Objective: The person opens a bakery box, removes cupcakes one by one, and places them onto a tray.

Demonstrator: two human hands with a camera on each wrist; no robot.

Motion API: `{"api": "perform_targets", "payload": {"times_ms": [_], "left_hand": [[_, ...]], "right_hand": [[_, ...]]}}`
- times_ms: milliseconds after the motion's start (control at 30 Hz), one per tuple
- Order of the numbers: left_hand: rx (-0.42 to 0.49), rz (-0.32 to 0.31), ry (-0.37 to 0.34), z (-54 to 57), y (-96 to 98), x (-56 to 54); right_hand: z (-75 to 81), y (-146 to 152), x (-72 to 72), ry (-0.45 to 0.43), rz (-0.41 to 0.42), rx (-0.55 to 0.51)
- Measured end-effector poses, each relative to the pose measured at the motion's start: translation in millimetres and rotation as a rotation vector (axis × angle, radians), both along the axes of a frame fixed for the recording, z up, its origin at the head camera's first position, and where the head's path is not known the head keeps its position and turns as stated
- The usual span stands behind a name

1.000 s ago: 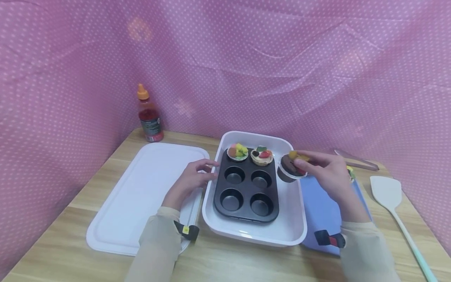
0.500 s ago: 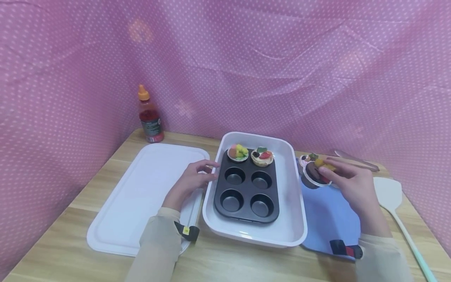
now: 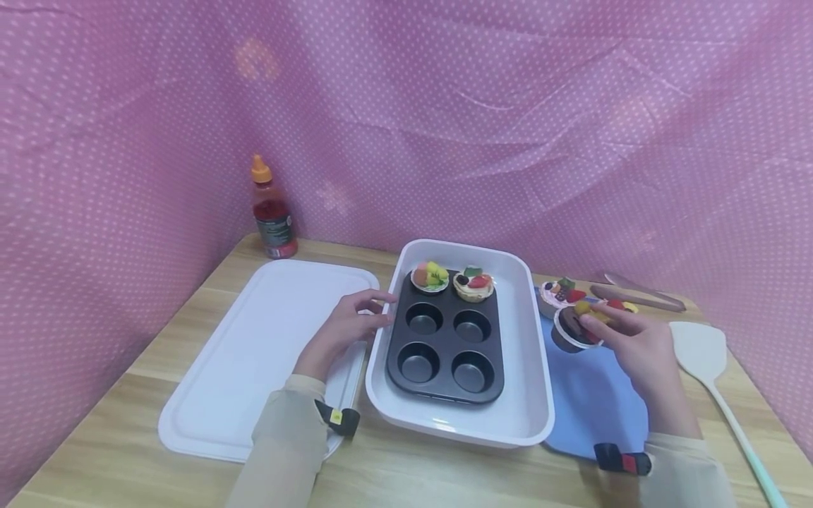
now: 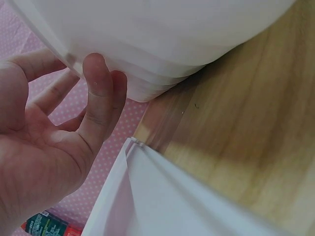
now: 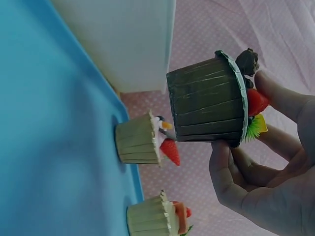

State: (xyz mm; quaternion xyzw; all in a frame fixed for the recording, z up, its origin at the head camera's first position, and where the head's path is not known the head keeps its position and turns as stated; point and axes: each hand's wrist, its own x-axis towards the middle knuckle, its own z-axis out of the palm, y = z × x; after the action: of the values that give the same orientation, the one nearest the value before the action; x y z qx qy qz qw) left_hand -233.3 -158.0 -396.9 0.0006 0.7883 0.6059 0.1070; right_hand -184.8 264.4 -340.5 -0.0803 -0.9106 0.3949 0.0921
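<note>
Pinching the brown ridged cupcake (image 5: 209, 101) by its fruit toppings (image 5: 257, 102), right of the white rectangular basin (image 3: 521, 353), our right grip (image 3: 641, 346) could drop it should those slip; our left grip (image 3: 346, 321), loosely bent, touches the basin.

Right grip (image 3: 640, 346) pinches, left grip (image 3: 345, 323) rests loose.

orange-capped bottle (image 3: 275, 224), upright, back left | white-headed spatula (image 3: 701, 348), far right | pink dotted cloth (image 3: 406, 127) behind

held cupcake (image 3: 567, 336): partly hidden | bottle label (image 3: 275, 230): unreadable | spatula (image 3: 732, 420): cut off
</note>
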Motion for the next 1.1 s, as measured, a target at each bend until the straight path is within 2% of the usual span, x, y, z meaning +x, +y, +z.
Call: {"api": "perform_targets", "payload": {"times_ms": [200,567,800,1100], "left_hand": [[-0.009,0.001,-0.003,0.5,0.6,1.4],[-0.029,0.005,-0.01,1.8,0.5,1.8],[-0.032,0.005,-0.009,2.7,0.2,1.5],[-0.033,0.0,-0.003,-1.2,0.4,0.0]], "right_hand": [[-6.0,0,-2.5,-0.041,-0.022,-0.011],[-18.4,-1,-7.8,-0.121,0.008,-0.068],[-26.8,-2,-12.0,-0.09,0.035,-0.027],[-34.3,1,-14.1,-0.113,0.084,-0.01]]}}
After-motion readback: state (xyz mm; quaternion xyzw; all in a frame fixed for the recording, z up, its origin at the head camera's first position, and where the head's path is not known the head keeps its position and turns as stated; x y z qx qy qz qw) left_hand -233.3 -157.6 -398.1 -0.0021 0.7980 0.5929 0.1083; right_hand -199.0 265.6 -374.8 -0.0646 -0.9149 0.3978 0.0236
